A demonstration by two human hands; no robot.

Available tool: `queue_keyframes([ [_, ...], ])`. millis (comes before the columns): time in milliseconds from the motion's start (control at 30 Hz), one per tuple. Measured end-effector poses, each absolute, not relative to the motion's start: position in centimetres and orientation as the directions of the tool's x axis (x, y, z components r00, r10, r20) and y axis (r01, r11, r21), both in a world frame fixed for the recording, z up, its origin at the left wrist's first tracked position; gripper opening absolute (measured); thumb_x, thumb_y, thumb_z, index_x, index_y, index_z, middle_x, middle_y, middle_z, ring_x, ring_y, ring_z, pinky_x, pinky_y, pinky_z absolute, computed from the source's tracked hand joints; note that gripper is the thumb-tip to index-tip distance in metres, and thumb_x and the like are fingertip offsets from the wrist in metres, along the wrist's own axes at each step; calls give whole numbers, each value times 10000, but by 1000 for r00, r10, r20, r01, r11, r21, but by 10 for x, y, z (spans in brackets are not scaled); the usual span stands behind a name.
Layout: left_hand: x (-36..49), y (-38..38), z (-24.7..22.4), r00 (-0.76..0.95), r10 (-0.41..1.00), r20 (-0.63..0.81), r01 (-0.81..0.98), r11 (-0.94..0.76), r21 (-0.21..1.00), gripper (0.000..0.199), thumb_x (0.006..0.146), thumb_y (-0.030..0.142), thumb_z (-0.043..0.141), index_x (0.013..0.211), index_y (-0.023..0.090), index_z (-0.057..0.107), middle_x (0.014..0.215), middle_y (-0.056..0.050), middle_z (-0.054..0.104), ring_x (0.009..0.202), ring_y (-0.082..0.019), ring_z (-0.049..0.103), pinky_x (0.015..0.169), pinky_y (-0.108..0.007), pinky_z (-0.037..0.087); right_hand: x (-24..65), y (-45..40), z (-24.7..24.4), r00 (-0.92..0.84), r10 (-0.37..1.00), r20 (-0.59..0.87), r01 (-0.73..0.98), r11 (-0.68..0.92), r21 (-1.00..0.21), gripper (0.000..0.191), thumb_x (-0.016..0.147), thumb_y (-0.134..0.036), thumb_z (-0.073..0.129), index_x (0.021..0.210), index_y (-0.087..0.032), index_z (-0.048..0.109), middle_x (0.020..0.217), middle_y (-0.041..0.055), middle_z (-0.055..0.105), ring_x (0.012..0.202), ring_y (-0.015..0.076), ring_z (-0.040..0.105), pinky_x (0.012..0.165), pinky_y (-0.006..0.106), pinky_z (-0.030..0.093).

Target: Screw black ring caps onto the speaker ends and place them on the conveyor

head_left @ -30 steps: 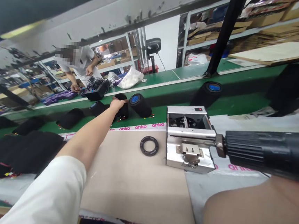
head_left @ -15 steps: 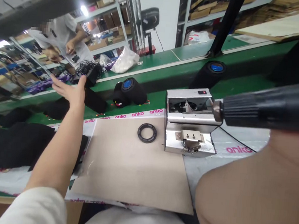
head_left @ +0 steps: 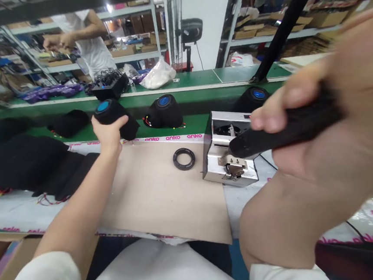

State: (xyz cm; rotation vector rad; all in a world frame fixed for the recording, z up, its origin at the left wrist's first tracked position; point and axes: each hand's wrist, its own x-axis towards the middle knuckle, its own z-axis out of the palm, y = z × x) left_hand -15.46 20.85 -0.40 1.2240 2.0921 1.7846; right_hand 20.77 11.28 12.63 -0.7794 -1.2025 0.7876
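Note:
My left hand [head_left: 109, 132] is wrapped round a black cylinder with a blue end [head_left: 103, 106], which leans at the back edge of the cardboard sheet [head_left: 168, 199]. In my right hand [head_left: 294, 101] is a black power screwdriver [head_left: 272, 132], blurred, its tip low over the front of a metal screw feeder box [head_left: 214, 171]. A black ring [head_left: 184, 159] lies flat on the cardboard, left of that box.
More black cylinders [head_left: 165, 112] stand on the green surface behind. Black fabric-like pieces with wires [head_left: 24, 160] lie at the left. Across the bench are a person's hands [head_left: 66, 40] and a white bag [head_left: 158, 73]. A dark post [head_left: 280, 39] rises at the back right.
My left hand has closed on the black cylinder from an open pose above it. My right hand has come into view, and the screwdriver's tip has moved left and down to the metal box.

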Motion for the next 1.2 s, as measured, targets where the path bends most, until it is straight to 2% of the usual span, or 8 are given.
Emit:
queue_keyframes([
  [67, -142, 164, -17, -635, 642, 430, 479, -110, 871, 985, 676, 276, 909, 1522, 194, 410, 1563, -151, 570, 1472, -310, 585, 1253, -435, 495, 188, 119, 124, 159, 830, 535, -13, 543, -839, 206, 838, -248, 809, 930, -231, 625, 699, -65, 600, 489, 98, 571, 449, 270, 463],
  [167, -120, 94, -43, -492, 728, 478, 524, -191, 830, 1027, 573, 363, 1002, 1463, 232, 506, 1464, -134, 627, 1402, -379, 628, 1242, -549, 486, 159, 125, 98, -91, 952, 293, 311, 307, -899, 287, 795, -158, 824, 977, -206, 608, 730, -60, 665, 471, 107, 586, 442, 237, 449],
  [267, -99, 45, -67, -375, 786, 492, 524, -258, 812, 983, 613, 430, 998, 1443, 241, 507, 1402, -137, 642, 1333, -372, 672, 1163, -536, 557, 138, 122, 53, -172, 985, 17, 726, 139, -674, 315, 870, -190, 760, 1148, -236, 621, 861, -21, 723, 673, 177, 697, 559, 248, 474],
  [400, -84, 22, -84, -336, 839, 429, 371, -301, 878, 1034, 697, 410, 959, 1555, 267, 400, 1551, -172, 553, 1428, -356, 628, 1182, -499, 558, 122, 108, -2, -136, 986, -92, 881, 78, -466, 404, 900, -90, 667, 1285, -203, 615, 1191, 99, 733, 1033, 316, 738, 765, 339, 532],
  [533, -86, 17, -79, -225, 910, 347, 254, -289, 923, 1025, 747, 370, 922, 1623, 294, 396, 1676, -171, 462, 1536, -381, 532, 1185, -500, 567, 114, 102, -24, -43, 990, -134, 949, -2, -317, 389, 995, -129, 632, 1379, -163, 579, 1390, 134, 627, 1121, 271, 694, 937, 414, 593],
  [800, -97, 20, -56, -91, 913, 397, 302, -355, 885, 957, 681, 345, 970, 1517, 289, 508, 1539, -144, 587, 1458, -380, 600, 1230, -549, 519, 100, 104, -22, 31, 986, -161, 968, -70, -240, 426, 1076, -427, 642, 1412, -169, 594, 1282, 114, 668, 1071, 225, 689, 964, 424, 611],
  [1100, -90, 17, -69, -402, 725, 559, 444, -379, 812, 1075, 590, 404, 1026, 1490, 270, 454, 1486, -124, 538, 1366, -332, 636, 1190, -481, 540, 118, 60, -3, -60, 968, -243, 914, -44, -402, 416, 923, -255, 721, 1324, -254, 614, 1010, 71, 763, 930, 302, 743, 755, 324, 511],
  [1200, -92, 8, -68, -351, 788, 507, 428, -346, 835, 1162, 644, 401, 995, 1616, 278, 371, 1587, -153, 463, 1463, -364, 565, 1273, -531, 459, 127, 52, -8, -115, 955, -274, 853, -46, -520, 446, 873, -288, 796, 1285, -285, 627, 1050, 9, 774, 930, 246, 750, 747, 281, 527],
])
